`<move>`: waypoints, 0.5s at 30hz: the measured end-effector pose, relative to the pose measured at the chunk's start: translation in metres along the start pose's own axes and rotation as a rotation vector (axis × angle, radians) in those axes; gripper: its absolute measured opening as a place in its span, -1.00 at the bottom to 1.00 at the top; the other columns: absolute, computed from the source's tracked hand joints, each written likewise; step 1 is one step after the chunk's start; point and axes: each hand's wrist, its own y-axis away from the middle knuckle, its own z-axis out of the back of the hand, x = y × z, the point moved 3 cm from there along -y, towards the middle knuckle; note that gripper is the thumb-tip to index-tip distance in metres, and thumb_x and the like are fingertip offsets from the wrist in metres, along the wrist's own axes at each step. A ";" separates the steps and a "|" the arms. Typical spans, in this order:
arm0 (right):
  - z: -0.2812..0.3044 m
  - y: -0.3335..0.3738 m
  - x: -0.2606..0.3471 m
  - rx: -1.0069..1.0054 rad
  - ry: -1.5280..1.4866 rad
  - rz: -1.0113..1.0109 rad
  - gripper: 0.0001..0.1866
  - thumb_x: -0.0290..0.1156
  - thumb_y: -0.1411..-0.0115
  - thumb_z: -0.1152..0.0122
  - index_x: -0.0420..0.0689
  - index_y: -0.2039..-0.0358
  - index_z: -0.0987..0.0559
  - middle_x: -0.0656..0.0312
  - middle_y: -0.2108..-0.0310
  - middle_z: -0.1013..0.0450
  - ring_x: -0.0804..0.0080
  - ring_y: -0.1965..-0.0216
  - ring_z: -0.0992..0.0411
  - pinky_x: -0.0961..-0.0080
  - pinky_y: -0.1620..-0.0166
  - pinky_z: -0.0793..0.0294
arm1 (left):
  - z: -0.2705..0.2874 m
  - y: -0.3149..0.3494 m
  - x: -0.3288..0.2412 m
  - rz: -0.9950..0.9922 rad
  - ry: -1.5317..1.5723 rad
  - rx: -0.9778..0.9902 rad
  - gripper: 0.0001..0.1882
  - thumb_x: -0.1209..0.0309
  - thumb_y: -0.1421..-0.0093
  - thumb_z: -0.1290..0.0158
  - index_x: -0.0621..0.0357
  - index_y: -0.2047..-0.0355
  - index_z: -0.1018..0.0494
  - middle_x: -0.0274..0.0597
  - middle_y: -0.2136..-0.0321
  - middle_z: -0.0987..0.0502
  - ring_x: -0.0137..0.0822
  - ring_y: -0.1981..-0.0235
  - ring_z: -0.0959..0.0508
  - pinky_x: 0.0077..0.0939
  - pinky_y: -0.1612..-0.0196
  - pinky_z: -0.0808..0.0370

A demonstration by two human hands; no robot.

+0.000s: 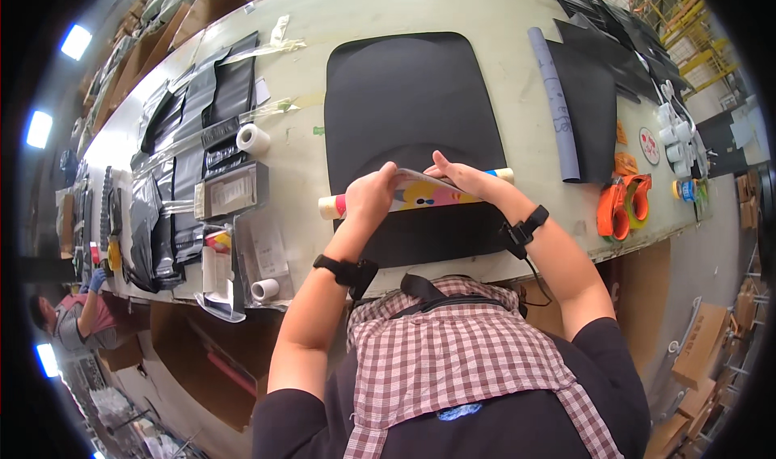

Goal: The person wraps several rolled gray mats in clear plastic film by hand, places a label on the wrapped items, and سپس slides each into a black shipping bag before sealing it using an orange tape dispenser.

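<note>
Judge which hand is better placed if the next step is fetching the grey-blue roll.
Probably the right hand: the grey-blue roll lies on its side, right of the black mat. The left hand is farther off. Both are at the colourful roll, so either would need to leave it.

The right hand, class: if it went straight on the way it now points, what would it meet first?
Probably the raised edge of the colourful printed sheet, which the right hand seems to touch; beyond it lies the left hand. Depth is unclear in this view.
</note>
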 end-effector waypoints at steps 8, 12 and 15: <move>0.002 0.034 0.053 -0.948 0.768 0.820 -0.82 -0.44 -0.05 -0.24 -0.18 0.30 -0.56 0.12 0.25 -0.46 0.17 0.16 -0.43 0.35 0.11 -0.45 | -0.024 -0.019 0.027 0.050 -0.077 -0.079 -0.80 0.22 -0.22 0.00 0.06 0.40 -0.41 -0.04 0.61 -0.50 0.04 0.52 -0.52 -0.15 0.50 -0.40; -0.022 0.033 0.016 -0.747 0.966 0.656 -0.60 -0.35 0.03 -0.30 -0.20 0.14 -0.51 0.19 0.18 -0.45 0.27 0.09 -0.42 0.38 0.05 -0.44 | -0.029 -0.021 0.031 0.062 -0.108 -0.035 -0.82 0.24 -0.21 -0.01 0.06 0.39 -0.41 -0.07 0.59 -0.51 0.02 0.50 -0.53 -0.15 0.47 -0.43; -0.030 0.025 -0.017 -0.751 1.093 0.588 -0.49 -0.26 0.02 -0.30 -0.20 0.06 -0.48 0.17 0.07 -0.43 0.28 0.01 -0.39 0.35 -0.05 -0.38 | -0.034 -0.022 0.034 0.084 -0.115 -0.021 -0.85 0.27 -0.18 -0.03 0.07 0.37 -0.43 -0.11 0.48 -0.53 -0.03 0.40 -0.54 -0.17 0.38 -0.45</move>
